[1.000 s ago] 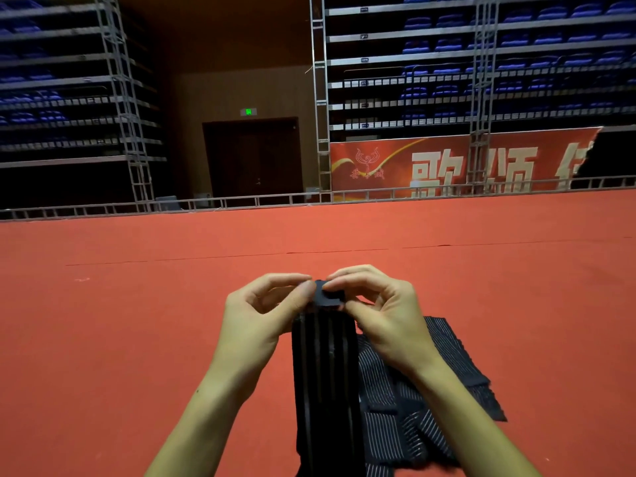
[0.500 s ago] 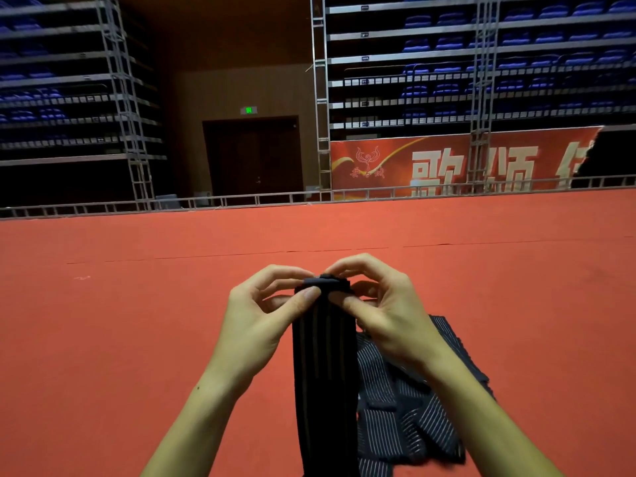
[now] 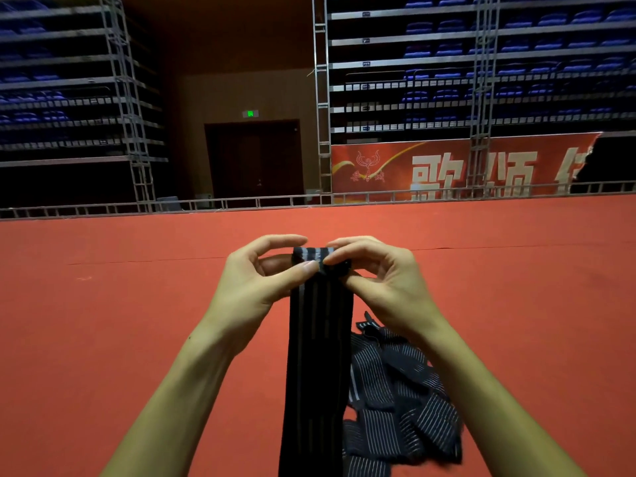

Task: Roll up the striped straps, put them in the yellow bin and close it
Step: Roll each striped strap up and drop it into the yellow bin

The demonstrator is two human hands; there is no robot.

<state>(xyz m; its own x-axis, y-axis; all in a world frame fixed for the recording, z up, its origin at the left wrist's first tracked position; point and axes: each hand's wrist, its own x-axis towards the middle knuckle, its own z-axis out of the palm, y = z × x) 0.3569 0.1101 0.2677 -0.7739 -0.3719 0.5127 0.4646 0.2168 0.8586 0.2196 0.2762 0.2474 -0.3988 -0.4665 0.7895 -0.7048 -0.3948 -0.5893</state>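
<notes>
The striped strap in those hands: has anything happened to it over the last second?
The top end of the striped strap has been turned over: a second ago a flat tab was pinched there; now a small roll with pale stripes shows. The left hand and right hand kept pinching it, fingers shifting slightly. The hanging length, the pile of straps and the red floor look unchanged.

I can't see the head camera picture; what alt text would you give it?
Two bare hands, the left hand and right hand, pinch the top end of a dark striped strap, rolling it over on itself while its length hangs down. A loose pile of striped straps lies on the red floor beneath the right forearm, with dim blue stadium seats behind.
</notes>
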